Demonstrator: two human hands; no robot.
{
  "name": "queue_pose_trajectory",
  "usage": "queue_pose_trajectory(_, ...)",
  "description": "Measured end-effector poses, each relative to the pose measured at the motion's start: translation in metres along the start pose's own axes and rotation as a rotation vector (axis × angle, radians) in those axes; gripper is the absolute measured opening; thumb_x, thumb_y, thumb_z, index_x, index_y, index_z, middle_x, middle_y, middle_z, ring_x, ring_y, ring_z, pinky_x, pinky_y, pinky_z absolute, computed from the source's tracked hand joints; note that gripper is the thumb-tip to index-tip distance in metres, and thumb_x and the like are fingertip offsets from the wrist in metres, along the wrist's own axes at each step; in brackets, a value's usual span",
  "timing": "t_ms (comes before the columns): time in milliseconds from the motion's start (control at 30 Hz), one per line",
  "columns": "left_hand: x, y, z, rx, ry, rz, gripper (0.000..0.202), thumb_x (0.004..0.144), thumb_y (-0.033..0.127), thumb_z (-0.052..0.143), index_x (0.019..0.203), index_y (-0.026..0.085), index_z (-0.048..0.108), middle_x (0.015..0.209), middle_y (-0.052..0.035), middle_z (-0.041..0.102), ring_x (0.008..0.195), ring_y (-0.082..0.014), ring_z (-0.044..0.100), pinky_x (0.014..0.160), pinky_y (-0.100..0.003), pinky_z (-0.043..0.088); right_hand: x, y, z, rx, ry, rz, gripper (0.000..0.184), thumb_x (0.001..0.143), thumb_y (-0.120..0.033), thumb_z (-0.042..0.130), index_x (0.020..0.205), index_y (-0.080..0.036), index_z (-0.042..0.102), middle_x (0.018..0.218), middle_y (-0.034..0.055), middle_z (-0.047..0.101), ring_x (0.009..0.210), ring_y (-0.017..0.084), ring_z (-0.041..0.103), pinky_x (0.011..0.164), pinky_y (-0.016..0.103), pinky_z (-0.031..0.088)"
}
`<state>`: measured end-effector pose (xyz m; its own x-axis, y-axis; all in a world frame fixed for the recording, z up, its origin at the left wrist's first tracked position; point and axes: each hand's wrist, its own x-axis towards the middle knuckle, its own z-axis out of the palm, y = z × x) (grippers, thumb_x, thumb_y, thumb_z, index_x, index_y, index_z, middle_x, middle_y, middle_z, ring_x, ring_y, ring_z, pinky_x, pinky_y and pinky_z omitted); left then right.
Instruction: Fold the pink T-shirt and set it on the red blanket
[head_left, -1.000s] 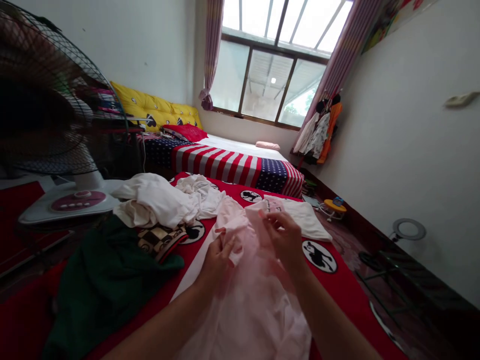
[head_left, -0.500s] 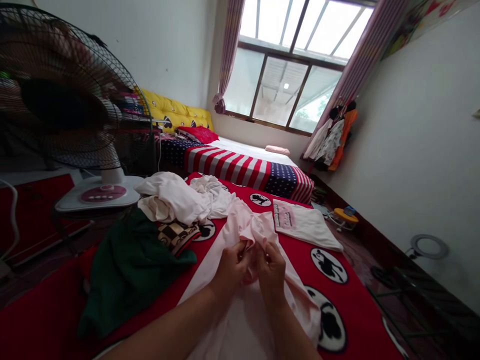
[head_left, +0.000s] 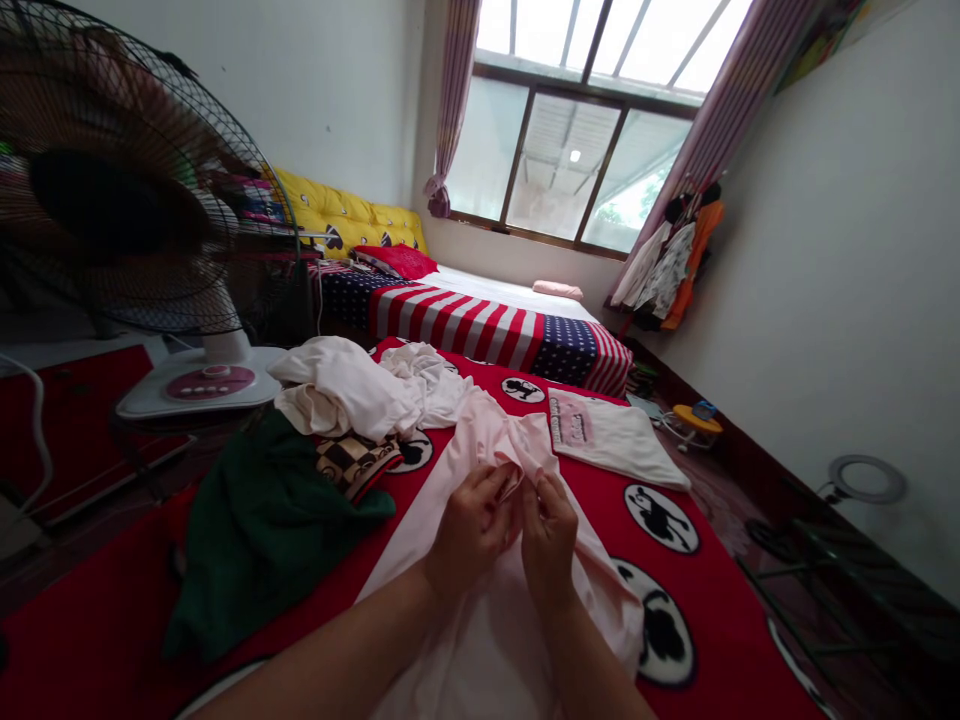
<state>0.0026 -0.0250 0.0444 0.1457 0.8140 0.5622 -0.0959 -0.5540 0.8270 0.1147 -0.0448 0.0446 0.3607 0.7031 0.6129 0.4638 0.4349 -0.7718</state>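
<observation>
A pale pink garment [head_left: 487, 440] lies along the red bedspread [head_left: 697, 600] in front of me, bunched near its middle. My left hand [head_left: 469, 530] and my right hand [head_left: 550, 535] sit side by side on it, fingers closed and pinching folds of the pink cloth between them. To the left lie a dark green garment [head_left: 262, 530], a checkered piece [head_left: 352, 462] and a heap of white clothes [head_left: 352, 390]. A folded white shirt with a pink print [head_left: 611, 440] rests flat to the right of my hands.
A standing fan [head_left: 135, 200] with a white base looms at the left. Beyond is a second bed with a stars-and-stripes cover [head_left: 480, 325] and yellow headboard. Clothes hang by the window at the right wall [head_left: 675, 260]. A ring light [head_left: 859, 480] and dark rack stand on the floor.
My hands lowered the pink garment from a lifted bunch onto the bedspread and came together at its middle. The view shifted a little to the left, showing the folded white shirt fully.
</observation>
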Motion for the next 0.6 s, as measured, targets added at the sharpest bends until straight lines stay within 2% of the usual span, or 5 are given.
queue_pose_trajectory(67,0.000,0.001,0.000,-0.008,-0.001,-0.042,0.035,0.079,0.021,0.063,0.113,0.020,0.068,0.106,-0.0098,0.067,0.095,-0.0228,0.063,0.087,-0.030,0.049,0.000,0.001,-0.001,0.008,0.004,0.061,0.021,0.087,-0.033,0.054,0.072,-0.018,0.055,0.068,-0.0015,0.050,0.063,0.014,0.049,0.059,0.024,0.042)
queue_pose_trajectory(167,0.000,0.002,0.001,-0.069,-0.062,-0.164,0.034,0.083,0.029,0.061,0.114,0.016,0.066,0.091,-0.0075,0.069,0.081,-0.0204,0.064,0.074,-0.027,0.050,0.000,0.003,-0.001,0.032,-0.015,0.143,0.027,0.085,-0.035,0.056,0.065,-0.019,0.049,0.058,-0.0050,0.042,0.055,0.011,0.040,0.051,0.023,0.035)
queue_pose_trajectory(267,0.002,0.001,0.000,-0.166,-0.053,-0.242,0.031,0.088,0.036,0.054,0.107,0.016,0.068,0.091,-0.0070,0.069,0.089,-0.0215,0.063,0.077,-0.026,0.048,-0.002,0.006,0.000,0.055,-0.062,0.163,0.025,0.084,-0.035,0.056,0.066,-0.018,0.051,0.058,-0.0054,0.042,0.054,0.010,0.037,0.050,0.023,0.032)
queue_pose_trajectory(467,0.008,-0.004,-0.006,-0.036,0.082,-0.185,0.021,0.080,0.037,0.065,0.084,0.017,0.071,0.092,-0.0062,0.060,0.086,-0.0190,0.060,0.068,-0.024,0.046,-0.004,0.010,0.002,0.048,-0.128,0.130,0.032,0.083,-0.036,0.059,0.060,-0.018,0.045,0.056,-0.0064,0.035,0.054,0.009,0.032,0.050,0.022,0.029)
queue_pose_trajectory(600,0.010,-0.008,-0.006,-0.069,0.095,-0.234,0.021,0.081,0.036,0.063,0.078,0.016,0.065,0.080,-0.0031,0.060,0.078,-0.0166,0.058,0.067,-0.023,0.044,-0.004,0.006,0.003,0.042,-0.168,0.082,0.027,0.083,-0.034,0.059,0.063,-0.017,0.051,0.056,-0.0057,0.038,0.052,0.009,0.034,0.049,0.023,0.029)
